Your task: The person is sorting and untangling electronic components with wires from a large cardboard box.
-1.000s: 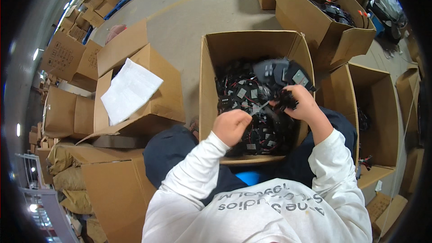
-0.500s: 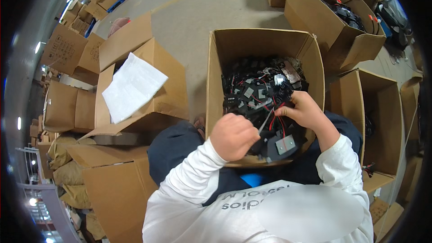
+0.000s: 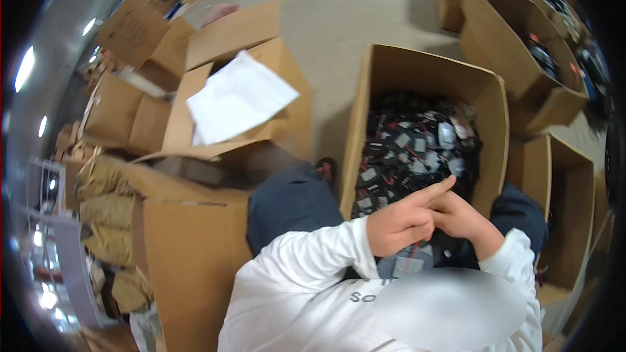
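Observation:
My left hand and my right hand meet over the near end of an open cardboard box. The left index finger is stretched out across the right hand's fingers, its other fingers curled in. Right under them hangs a dark grey part with a lighter square plate, close to my shirt. Red wires run from it up to the hands, where the grip is hidden. Inside the box lies a heap of small black electronic parts with grey plates and red and black wires.
To the left stands an open carton with a white sheet on it, and a closer carton. On the right are an open box and a long box holding black parts. My knee rests against the main box.
My hands, apart before, have come together. The wired part has moved nearer my body. The slender metallic item by my left hand no longer shows. The view has turned left.

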The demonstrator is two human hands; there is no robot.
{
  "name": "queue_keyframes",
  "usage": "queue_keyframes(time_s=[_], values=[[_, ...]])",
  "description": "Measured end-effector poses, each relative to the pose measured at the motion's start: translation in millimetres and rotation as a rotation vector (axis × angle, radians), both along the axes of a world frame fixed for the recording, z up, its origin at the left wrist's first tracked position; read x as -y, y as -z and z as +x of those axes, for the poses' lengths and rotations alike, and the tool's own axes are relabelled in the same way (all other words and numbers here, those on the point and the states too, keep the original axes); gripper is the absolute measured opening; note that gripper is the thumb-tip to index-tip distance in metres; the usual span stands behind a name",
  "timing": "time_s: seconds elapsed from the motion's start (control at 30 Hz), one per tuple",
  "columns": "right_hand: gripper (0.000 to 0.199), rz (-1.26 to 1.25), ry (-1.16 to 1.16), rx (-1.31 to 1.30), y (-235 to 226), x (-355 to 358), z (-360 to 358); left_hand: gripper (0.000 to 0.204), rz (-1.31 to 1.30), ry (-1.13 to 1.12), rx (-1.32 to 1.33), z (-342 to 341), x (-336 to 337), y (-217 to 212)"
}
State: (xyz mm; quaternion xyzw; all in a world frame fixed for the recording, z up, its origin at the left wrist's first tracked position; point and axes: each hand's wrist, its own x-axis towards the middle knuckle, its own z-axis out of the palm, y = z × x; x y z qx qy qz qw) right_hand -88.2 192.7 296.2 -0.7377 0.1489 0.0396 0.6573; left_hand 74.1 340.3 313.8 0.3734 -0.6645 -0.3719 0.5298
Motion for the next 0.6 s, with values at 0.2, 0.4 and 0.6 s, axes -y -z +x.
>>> queue_keyframes(time_s=[0.2,0.4,0.6], values=[[0.011,-0.577,-0.033,0.350,-44.7,-10.7,-7.6,0.034,0.100,0.028,-0.305,15.2,-21.9,-10.7],[0.027,-0.065,0.058,0.506,-21.7,-10.1,-6.9,0.023,-0.011,-0.037,-0.078,11.4,-19.3,-17.5],[0.042,-0.335,-0.133,0.393,-20.2,0.6,6.7,0.022,-0.043,-0.089,0.041,9.2,-11.2,-0.6]])
